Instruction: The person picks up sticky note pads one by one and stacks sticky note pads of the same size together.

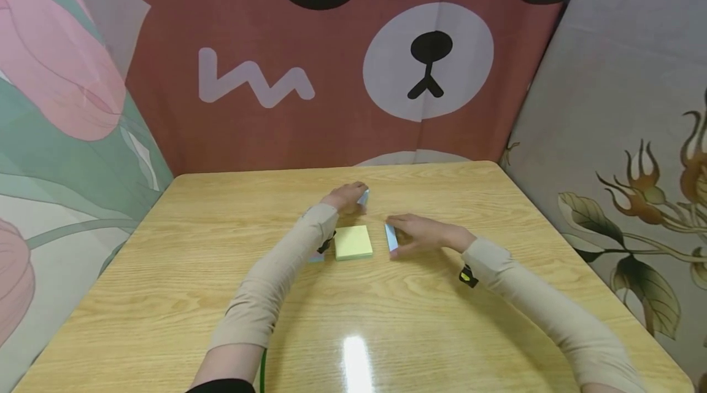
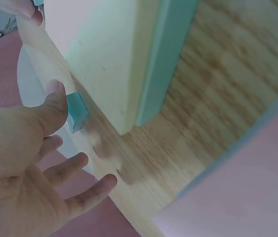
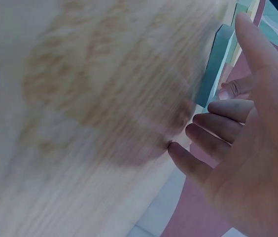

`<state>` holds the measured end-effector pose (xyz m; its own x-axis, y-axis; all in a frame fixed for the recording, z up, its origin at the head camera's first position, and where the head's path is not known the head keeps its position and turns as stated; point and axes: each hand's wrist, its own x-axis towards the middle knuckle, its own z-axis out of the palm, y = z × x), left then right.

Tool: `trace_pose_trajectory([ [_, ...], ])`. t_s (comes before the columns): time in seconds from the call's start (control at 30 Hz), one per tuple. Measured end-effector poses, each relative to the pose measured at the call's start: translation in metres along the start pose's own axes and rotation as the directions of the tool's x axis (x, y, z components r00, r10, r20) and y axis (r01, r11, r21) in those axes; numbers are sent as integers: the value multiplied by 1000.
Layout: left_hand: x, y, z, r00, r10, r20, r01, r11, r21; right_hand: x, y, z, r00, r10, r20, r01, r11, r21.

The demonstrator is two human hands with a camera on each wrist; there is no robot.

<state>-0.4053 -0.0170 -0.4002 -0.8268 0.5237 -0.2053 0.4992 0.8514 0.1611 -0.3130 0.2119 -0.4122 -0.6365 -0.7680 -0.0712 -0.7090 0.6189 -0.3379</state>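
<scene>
A square pale-yellow sticky-note pad point(image 1: 353, 242) lies mid-table, with a teal layer point(image 2: 164, 61) under it in the left wrist view. Beyond its far right corner, my left hand point(image 1: 345, 198) holds a narrow light-blue pad point(image 1: 363, 198) between thumb and fingers; the hand partly hides it. To the right of the yellow pad, my right hand point(image 1: 424, 233) grips another narrow light-blue pad point(image 1: 391, 237), thumb at the near end and fingertips at the far end. A bluish-purple piece point(image 1: 316, 257) shows partly beneath my left wrist.
The wooden table point(image 1: 166, 295) reaches a red printed cloth point(image 1: 248, 135) at the back. Patterned cloths hang along the left and right sides. Glare point(image 1: 356, 362) shines on the near tabletop. A dark band sits at each wrist.
</scene>
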Motion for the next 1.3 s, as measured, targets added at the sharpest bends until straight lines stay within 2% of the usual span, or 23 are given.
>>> trace_pose_trajectory([
  [0.23,3,-3,-1,999,-13,52,13,1000,-2,-5,5,3,1000,30,-9,-30,999,37],
  [0.4,-2,-3,-2,996,-33,82,35,999,-19,-6,7,6,999,34,-13,-34,999,28],
  [0.5,-7,-2,-3,996,-11,85,14,1000,-25,-6,8,8,999,35,-14,-34,999,26],
  [0.63,-11,-2,-5,997,19,80,-17,1000,-26,-6,9,10,999,43,-15,-42,998,38],
  [0.77,-9,-2,-5,997,33,66,-33,999,0,-6,9,9,998,54,-15,-53,998,41],
  [1.0,-9,1,-8,999,3,54,-4,1000,24,-6,7,6,999,50,-10,-49,998,30],
  [1.2,-11,2,-7,999,30,34,-31,999,33,-6,6,6,998,57,-5,-57,998,20],
  [1.3,-11,2,-6,999,41,20,-41,999,0,-6,8,7,999,48,-9,-48,999,9],
])
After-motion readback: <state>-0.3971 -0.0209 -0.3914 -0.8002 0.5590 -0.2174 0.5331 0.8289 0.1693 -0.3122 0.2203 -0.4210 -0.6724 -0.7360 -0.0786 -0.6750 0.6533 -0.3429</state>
